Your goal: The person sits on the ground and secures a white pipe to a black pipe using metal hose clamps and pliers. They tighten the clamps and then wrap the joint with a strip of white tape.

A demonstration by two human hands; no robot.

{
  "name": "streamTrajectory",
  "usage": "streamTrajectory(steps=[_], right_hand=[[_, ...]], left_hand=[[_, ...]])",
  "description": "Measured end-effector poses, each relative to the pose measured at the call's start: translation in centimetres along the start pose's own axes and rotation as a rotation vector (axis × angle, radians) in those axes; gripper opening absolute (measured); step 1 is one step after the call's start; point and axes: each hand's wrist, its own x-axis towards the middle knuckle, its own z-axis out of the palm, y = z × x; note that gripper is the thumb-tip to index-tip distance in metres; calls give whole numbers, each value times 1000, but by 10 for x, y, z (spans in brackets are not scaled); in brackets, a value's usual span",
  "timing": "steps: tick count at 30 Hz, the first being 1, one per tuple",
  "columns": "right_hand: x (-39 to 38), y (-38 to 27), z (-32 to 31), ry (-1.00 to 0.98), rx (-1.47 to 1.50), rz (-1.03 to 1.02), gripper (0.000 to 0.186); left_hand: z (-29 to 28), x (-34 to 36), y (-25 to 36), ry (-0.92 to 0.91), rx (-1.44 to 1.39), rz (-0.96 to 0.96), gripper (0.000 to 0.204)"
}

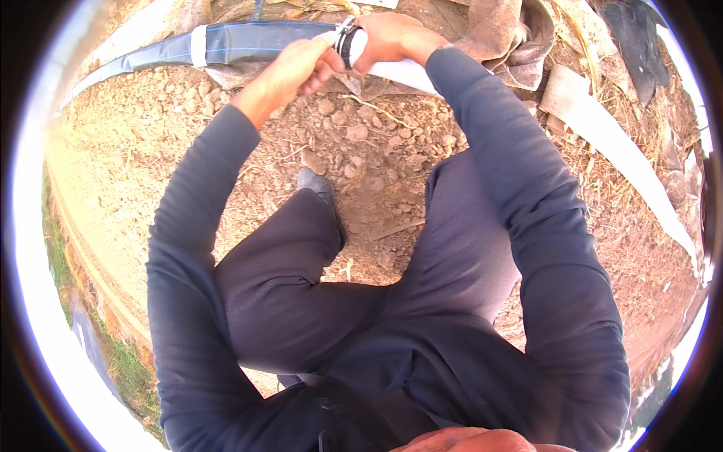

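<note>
1 silver-and-black ring-shaped clamp [346, 41] is sitting between the 2 hands, beside the right end of 1 flat dark-blue hose [252, 41]. The right hand [388, 38] is closing around 1 smooth white tube [405, 74]; the left hand [305, 64] is curling half closed by the clamp, its hold unclear. 1 white band [198, 47] is circling the hose; 1 long white strip [625, 143] is lying on brown soil [376, 135].

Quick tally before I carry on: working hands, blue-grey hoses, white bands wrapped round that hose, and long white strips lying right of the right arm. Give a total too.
Working hands: 2 (left hand, right hand)
Blue-grey hose: 1
White band: 1
Long white strip: 1
Total: 5
</note>
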Motion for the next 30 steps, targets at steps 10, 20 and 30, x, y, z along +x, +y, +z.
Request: streamTrajectory(steps=[10, 20, 30], right_hand=[[-10, -6, -3, 45, -3, -11, 65], [-10, -7, -8, -19, -19, 35, 61], [-14, -11, -6, 12, -18, 35, 63]], left_hand=[[-1, 12, 4, -4, 277, 206, 36], [8, -11, 16, 350, 944, 392, 40], [-2, 6, 2, -142, -212, 100, 41]])
